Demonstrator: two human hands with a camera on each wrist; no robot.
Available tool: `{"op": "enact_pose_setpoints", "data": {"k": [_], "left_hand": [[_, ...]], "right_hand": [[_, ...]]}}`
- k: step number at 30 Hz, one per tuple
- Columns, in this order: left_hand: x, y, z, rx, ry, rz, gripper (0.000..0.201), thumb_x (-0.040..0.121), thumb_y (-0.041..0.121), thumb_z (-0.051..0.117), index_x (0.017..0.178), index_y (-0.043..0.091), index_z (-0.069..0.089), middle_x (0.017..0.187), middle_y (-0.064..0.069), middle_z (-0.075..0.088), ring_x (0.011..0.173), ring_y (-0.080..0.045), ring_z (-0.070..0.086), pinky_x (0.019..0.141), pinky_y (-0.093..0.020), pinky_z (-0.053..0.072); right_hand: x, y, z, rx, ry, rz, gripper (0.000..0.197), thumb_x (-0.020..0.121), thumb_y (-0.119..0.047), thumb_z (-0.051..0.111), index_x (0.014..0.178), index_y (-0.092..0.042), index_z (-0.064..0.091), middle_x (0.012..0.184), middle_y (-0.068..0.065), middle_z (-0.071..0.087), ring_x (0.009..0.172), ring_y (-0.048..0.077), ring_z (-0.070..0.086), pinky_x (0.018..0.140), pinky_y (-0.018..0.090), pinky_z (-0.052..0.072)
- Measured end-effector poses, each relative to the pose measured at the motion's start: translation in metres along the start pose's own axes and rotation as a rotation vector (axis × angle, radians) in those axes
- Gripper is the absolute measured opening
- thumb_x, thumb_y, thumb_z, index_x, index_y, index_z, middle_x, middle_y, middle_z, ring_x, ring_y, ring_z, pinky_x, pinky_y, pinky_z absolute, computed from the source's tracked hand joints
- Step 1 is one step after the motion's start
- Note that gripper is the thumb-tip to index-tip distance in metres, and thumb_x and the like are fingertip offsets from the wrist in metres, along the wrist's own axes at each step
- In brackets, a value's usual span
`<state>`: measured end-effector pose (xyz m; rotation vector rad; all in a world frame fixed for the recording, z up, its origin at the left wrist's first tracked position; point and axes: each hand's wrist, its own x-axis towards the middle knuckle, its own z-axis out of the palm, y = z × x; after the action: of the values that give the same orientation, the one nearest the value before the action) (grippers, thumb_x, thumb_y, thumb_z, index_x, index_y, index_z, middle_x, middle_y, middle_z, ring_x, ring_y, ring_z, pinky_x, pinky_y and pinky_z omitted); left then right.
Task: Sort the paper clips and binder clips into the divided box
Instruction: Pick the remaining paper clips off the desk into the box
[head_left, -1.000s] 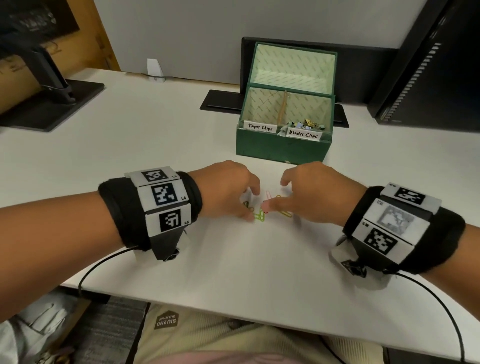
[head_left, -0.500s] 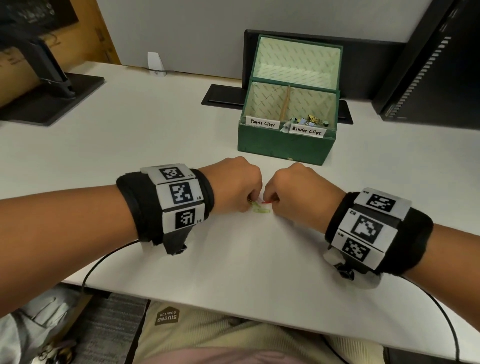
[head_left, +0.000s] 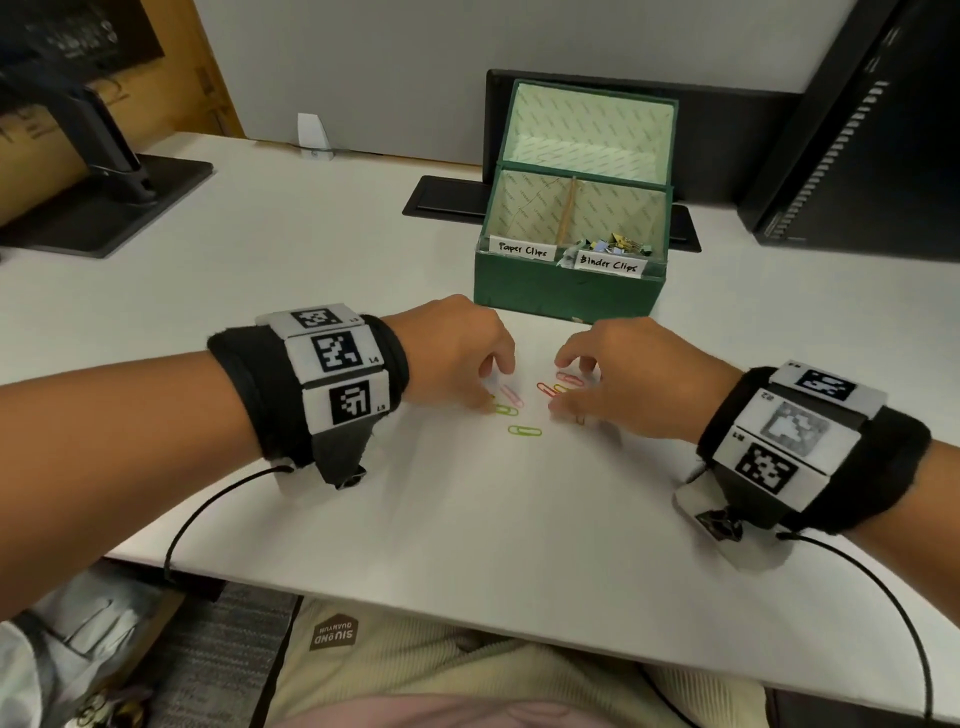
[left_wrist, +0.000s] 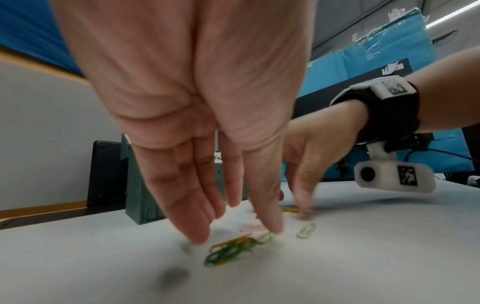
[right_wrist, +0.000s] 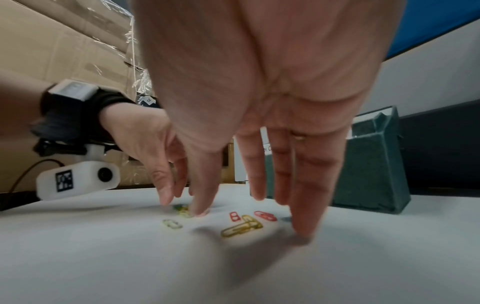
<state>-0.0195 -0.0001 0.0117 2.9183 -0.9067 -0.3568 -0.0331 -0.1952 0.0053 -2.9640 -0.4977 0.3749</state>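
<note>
We have both hands down over a small scatter of paper clips (head_left: 524, 431) on the white desk (head_left: 467, 519), just in front of the green box (head_left: 566, 296), whose near wall carries the labels "Paper Clips" on the left half and "Binder Clips" on the right. The binder clips (head_left: 615, 243) already sit in the right-hand compartment; we cannot see any clip in the left one from here. Our left hand (head_left: 457, 353) has its fingers straight and pointing down, tips on the desk beside a tangle of green and yellow clips (left_wrist: 231, 250), holding nothing. Our right hand (head_left: 628, 379) is the same, fingers spread and extended over the red clips (right_wrist: 265, 215) and yellow clips (right_wrist: 241, 228), gripping none of them. These clips look light, thin and stiff, and they lie flat on a smooth surface, so we judge them awkward to lift straight up: a fingertip tends to skate over the wire. We would do better to pinch each by its long sides, or rake several together into a heap and take them as a bunch. The tangled ones may come up linked.
</note>
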Motion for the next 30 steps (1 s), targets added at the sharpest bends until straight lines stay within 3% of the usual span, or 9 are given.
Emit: {"op": "enact_pose_setpoints", "data": {"k": [3,5,7,12,15,19,24,28,30], "left_hand": [[0.002,-0.004,-0.002,0.014,-0.117,-0.018,0.061,0.079,0.035,0.075,0.135,0.028,0.051,0.107,0.006,0.057,0.086,-0.010,0.046,0.073,-0.019,0.034],[0.005,-0.006,-0.001,0.025,-0.142,-0.018,0.058,0.081,0.031,0.074,0.134,0.028,0.053,0.105,0.007,0.057,0.086,-0.009,0.047,0.073,-0.018,0.034],[0.009,-0.008,-0.001,0.017,-0.109,-0.005,0.045,0.082,0.026,0.073,0.126,0.025,0.061,0.103,0.007,0.064,0.085,-0.008,0.052,0.072,-0.017,0.037],[0.012,-0.008,0.001,-0.012,-0.042,0.009,0.019,0.085,0.020,0.067,0.103,0.022,0.075,0.092,0.010,0.071,0.082,-0.007,0.059,0.073,-0.018,0.045],[0.012,-0.004,0.002,0.019,-0.036,0.008,0.019,0.085,0.018,0.063,0.100,0.023,0.074,0.086,0.012,0.068,0.079,-0.007,0.055,0.069,-0.018,0.040],[0.014,0.000,0.001,0.062,-0.058,-0.001,0.019,0.082,0.017,0.064,0.098,0.022,0.071,0.067,0.020,0.048,0.076,-0.009,0.049,0.065,-0.020,0.037],[0.016,0.000,-0.002,0.078,-0.075,0.000,0.013,0.081,0.019,0.066,0.093,0.020,0.071,0.067,0.019,0.047,0.076,-0.011,0.051,0.064,-0.021,0.038],[0.014,-0.006,-0.002,0.054,-0.056,-0.015,0.015,0.081,0.019,0.066,0.094,0.018,0.072,0.068,0.019,0.050,0.077,-0.010,0.054,0.066,-0.021,0.043],[0.012,-0.011,-0.001,0.025,-0.042,-0.024,0.019,0.082,0.017,0.065,0.099,0.019,0.073,0.070,0.018,0.053,0.077,-0.009,0.055,0.067,-0.020,0.042]], "right_hand": [[-0.004,0.000,0.002,-0.098,-0.142,-0.029,0.066,0.078,-0.054,0.071,0.134,-0.029,0.050,0.115,0.000,0.052,0.104,0.019,0.049,0.086,0.030,0.044],[-0.003,0.000,0.001,-0.099,-0.151,-0.066,0.062,0.082,-0.044,0.072,0.138,-0.027,0.051,0.124,0.000,0.055,0.111,0.019,0.050,0.083,0.024,0.038],[-0.001,-0.003,-0.001,-0.086,-0.099,-0.092,0.052,0.083,-0.035,0.073,0.132,-0.024,0.059,0.125,-0.002,0.061,0.112,0.019,0.054,0.085,0.024,0.041],[0.008,-0.006,0.002,-0.092,-0.015,-0.105,0.024,0.082,-0.021,0.075,0.105,-0.017,0.076,0.101,0.003,0.074,0.097,0.025,0.066,0.084,0.037,0.054],[0.013,-0.009,0.001,-0.130,-0.004,-0.099,0.021,0.083,-0.013,0.069,0.101,-0.021,0.076,0.094,0.001,0.074,0.088,0.024,0.068,0.078,0.032,0.056],[0.014,-0.014,0.001,-0.090,-0.007,-0.069,0.020,0.081,-0.011,0.065,0.096,-0.023,0.072,0.092,0.001,0.068,0.086,0.024,0.065,0.075,0.033,0.056],[0.016,-0.017,0.001,-0.041,-0.026,-0.033,0.007,0.078,-0.019,0.070,0.079,-0.023,0.064,0.083,-0.001,0.065,0.081,0.021,0.062,0.061,0.026,0.047],[0.010,-0.008,-0.009,0.098,0.022,-0.026,0.002,0.078,-0.018,0.071,0.077,-0.020,0.070,0.074,-0.005,0.066,0.073,0.014,0.062,0.066,0.028,0.054],[0.005,-0.004,-0.016,0.134,0.041,-0.030,0.007,0.079,-0.015,0.070,0.081,-0.021,0.072,0.074,-0.009,0.064,0.069,0.008,0.058,0.063,0.025,0.049]]}}
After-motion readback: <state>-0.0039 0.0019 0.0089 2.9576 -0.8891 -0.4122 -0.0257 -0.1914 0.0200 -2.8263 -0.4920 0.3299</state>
